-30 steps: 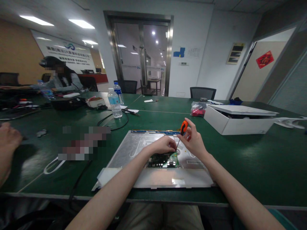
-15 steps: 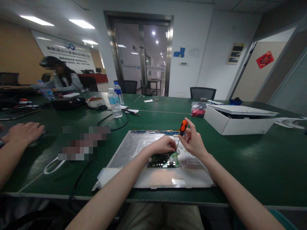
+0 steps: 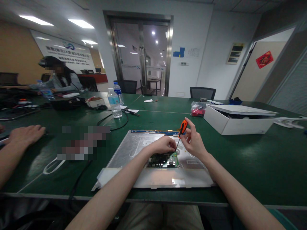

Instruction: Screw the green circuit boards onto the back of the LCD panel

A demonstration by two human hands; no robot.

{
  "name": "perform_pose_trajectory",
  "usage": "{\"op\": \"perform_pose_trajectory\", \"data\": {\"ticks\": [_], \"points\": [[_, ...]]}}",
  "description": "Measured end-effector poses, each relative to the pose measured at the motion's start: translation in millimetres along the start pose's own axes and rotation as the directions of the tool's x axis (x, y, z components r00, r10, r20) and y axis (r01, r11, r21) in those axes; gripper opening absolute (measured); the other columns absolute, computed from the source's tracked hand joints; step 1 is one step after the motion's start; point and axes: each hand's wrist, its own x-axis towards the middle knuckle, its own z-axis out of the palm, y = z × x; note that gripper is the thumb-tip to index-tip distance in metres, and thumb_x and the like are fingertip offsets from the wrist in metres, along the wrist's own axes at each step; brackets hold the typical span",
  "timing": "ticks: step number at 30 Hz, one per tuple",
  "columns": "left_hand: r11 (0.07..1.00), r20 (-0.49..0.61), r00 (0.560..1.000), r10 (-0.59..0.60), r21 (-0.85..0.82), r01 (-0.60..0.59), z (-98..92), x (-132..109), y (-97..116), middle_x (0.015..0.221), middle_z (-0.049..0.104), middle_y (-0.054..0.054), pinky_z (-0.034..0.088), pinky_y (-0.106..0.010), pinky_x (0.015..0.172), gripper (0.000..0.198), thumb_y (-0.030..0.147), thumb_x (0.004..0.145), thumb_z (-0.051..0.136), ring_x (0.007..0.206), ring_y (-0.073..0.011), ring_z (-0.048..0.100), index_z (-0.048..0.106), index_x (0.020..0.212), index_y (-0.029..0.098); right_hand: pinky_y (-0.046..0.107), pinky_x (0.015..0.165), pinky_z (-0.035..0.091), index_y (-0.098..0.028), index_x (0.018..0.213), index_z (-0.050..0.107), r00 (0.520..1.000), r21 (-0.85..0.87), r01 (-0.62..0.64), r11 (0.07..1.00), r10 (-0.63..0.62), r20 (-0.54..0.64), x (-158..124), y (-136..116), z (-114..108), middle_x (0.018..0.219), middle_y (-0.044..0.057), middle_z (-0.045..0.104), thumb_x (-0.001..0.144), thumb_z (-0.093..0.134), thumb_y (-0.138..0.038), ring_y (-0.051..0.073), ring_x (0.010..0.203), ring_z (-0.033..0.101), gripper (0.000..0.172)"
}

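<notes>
A silver metal monitor back panel (image 3: 134, 150) lies flat on the green table (image 3: 240, 159) in front of me, with a green circuit board (image 3: 163, 160) on it. My right hand (image 3: 195, 142) grips a small screwdriver with an orange handle (image 3: 183, 125), its tip down at the board's upper edge. My left hand (image 3: 163, 145) rests curled on the board beside the tip, fingers pinched near the screw point; what they hold is hidden.
A white box (image 3: 237, 119) with its lid ajar sits at right, a red-filled plastic bag (image 3: 198, 109) behind it. Two water bottles (image 3: 114, 103) and black cables (image 3: 112, 123) lie at centre-left. Another person's hand (image 3: 25, 134) rests on the table at left; a seated person (image 3: 59, 76) is further back.
The screwdriver handle tilted slightly as my right fingers shifted on it. The other person's hand at left came forward onto the table and settled.
</notes>
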Motion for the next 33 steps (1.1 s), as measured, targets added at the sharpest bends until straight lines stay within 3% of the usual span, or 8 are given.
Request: {"op": "perform_pose_trajectory", "data": {"ticks": [3, 8, 15, 19, 25, 33], "points": [[1.0, -0.004, 1.0, 0.0, 0.006, 0.0, 0.0, -0.3, 0.1, 0.063, 0.061, 0.001, 0.038, -0.019, 0.06, 0.006, 0.012, 0.072, 0.063, 0.06, -0.0115, 0.052, 0.069, 0.074, 0.012, 0.02, 0.045, 0.038, -0.021, 0.145, 0.018, 1.0, -0.026, -0.002, 1.0, 0.001, -0.02, 0.4, 1.2, 1.2, 0.06, -0.008, 0.052, 0.082, 0.054, -0.021, 0.01, 0.043, 0.048, 0.073], [1.0, -0.007, 1.0, -0.001, 0.01, 0.001, -0.2, -0.8, 0.9, 0.064, 0.061, 0.001, 0.038, -0.019, 0.061, 0.006, 0.014, 0.073, 0.064, 0.061, -0.0115, 0.052, 0.069, 0.075, 0.012, 0.02, 0.045, 0.038, -0.023, 0.145, 0.019, 1.0, -0.036, 0.006, 0.999, -0.007, -0.025, 0.9, 2.4, 1.5, 0.07, -0.005, 0.057, 0.082, 0.058, -0.027, 0.009, 0.044, 0.049, 0.074], [1.0, -0.003, 1.0, -0.006, 0.003, 0.006, -0.5, -1.3, 2.0, 0.066, 0.063, 0.0, 0.039, -0.019, 0.061, 0.007, 0.012, 0.073, 0.063, 0.063, -0.0123, 0.055, 0.069, 0.074, 0.012, 0.021, 0.05, 0.043, -0.022, 0.145, 0.018, 1.0, 0.01, 0.007, 1.0, -0.007, 0.016, 0.5, -2.0, -0.1, 0.078, -0.001, 0.064, 0.081, 0.049, -0.016, 0.009, 0.046, 0.051, 0.072], [1.0, -0.006, 1.0, -0.007, 0.006, 0.007, -1.0, -2.0, 2.5, 0.066, 0.063, 0.0, 0.039, -0.019, 0.06, 0.006, 0.013, 0.072, 0.063, 0.063, -0.0121, 0.055, 0.069, 0.074, 0.012, 0.021, 0.047, 0.04, -0.021, 0.144, 0.02, 1.0, -0.017, -0.005, 1.0, 0.005, -0.01, 0.5, -0.2, 1.1, 0.067, -0.005, 0.059, 0.081, 0.053, -0.019, 0.01, 0.043, 0.049, 0.072], [1.0, -0.002, 1.0, -0.001, 0.01, 0.001, 0.3, -0.3, 0.8, 0.067, 0.063, 0.0, 0.039, -0.019, 0.06, 0.006, 0.012, 0.073, 0.063, 0.063, -0.0117, 0.055, 0.069, 0.076, 0.012, 0.021, 0.045, 0.039, -0.024, 0.144, 0.019, 1.0, -0.02, -0.004, 1.0, 0.004, -0.016, 0.9, 5.0, 2.7, 0.079, -0.001, 0.061, 0.083, 0.057, -0.027, 0.01, 0.044, 0.051, 0.072], [1.0, 0.002, 1.0, -0.004, 0.01, 0.004, -0.2, -0.9, 0.5, 0.066, 0.063, 0.0, 0.039, -0.019, 0.06, 0.007, 0.012, 0.073, 0.063, 0.063, -0.0125, 0.055, 0.069, 0.076, 0.011, 0.021, 0.048, 0.041, -0.021, 0.145, 0.021, 1.0, -0.02, 0.009, 1.0, -0.009, 0.0, 1.3, -0.9, 0.8, 0.068, -0.003, 0.06, 0.083, 0.05, -0.017, 0.011, 0.046, 0.051, 0.069]]}}
